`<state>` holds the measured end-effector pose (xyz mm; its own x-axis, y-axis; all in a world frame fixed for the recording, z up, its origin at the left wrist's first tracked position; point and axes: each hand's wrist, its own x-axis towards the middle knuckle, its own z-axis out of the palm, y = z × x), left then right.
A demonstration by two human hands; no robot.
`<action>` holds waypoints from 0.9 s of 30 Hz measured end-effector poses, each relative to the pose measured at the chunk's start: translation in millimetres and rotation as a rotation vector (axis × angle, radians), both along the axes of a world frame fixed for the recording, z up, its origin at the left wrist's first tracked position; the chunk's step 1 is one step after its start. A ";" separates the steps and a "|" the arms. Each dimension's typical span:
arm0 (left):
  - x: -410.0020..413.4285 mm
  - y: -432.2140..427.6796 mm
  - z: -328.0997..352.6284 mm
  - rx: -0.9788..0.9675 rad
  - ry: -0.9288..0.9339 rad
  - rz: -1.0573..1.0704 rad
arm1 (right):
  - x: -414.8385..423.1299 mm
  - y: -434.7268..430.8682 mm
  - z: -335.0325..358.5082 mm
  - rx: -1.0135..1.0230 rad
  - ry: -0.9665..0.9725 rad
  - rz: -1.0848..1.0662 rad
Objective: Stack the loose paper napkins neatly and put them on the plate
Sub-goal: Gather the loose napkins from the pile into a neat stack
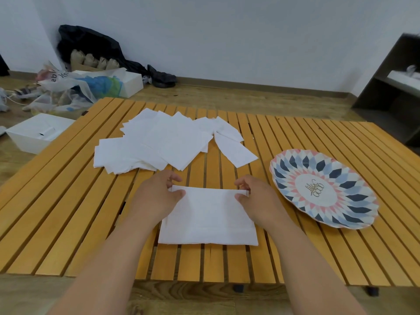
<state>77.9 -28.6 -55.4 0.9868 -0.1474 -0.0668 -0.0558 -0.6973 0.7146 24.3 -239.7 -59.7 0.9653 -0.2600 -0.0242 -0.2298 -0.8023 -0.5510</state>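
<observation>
A white paper napkin stack [209,218] lies flat near the front middle of the slatted wooden table [68,201]. My left hand [156,196] pinches its far left corner and my right hand [256,196] pinches its far right corner, both between thumb and fingers. Behind them a loose spread of several white napkins [163,142] covers the table's far middle, overlapping at different angles. A round plate [322,189] with a blue, pink and white pattern sits to the right of my right hand, with nothing on it.
On the floor at the left are a white box [36,133], plastic bags [68,92] and a black bag [91,48]. A dark shelf unit [395,83] stands at the right behind the table.
</observation>
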 end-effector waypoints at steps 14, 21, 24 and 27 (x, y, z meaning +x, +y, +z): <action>-12.5 -1.2 51.4 -0.338 -0.347 0.085 | -0.5 0.6 40.7 0.355 -0.527 -0.040; -3.0 -1.0 23.0 -0.254 -0.202 0.087 | 6.0 0.6 14.6 0.293 -0.361 -0.067; -0.3 -2.8 5.3 -0.214 -0.179 0.081 | 9.9 2.3 3.1 0.247 -0.301 -0.067; 0.9 -2.6 -4.5 -0.156 -0.159 0.085 | 11.3 4.1 -4.3 0.215 -0.235 -0.075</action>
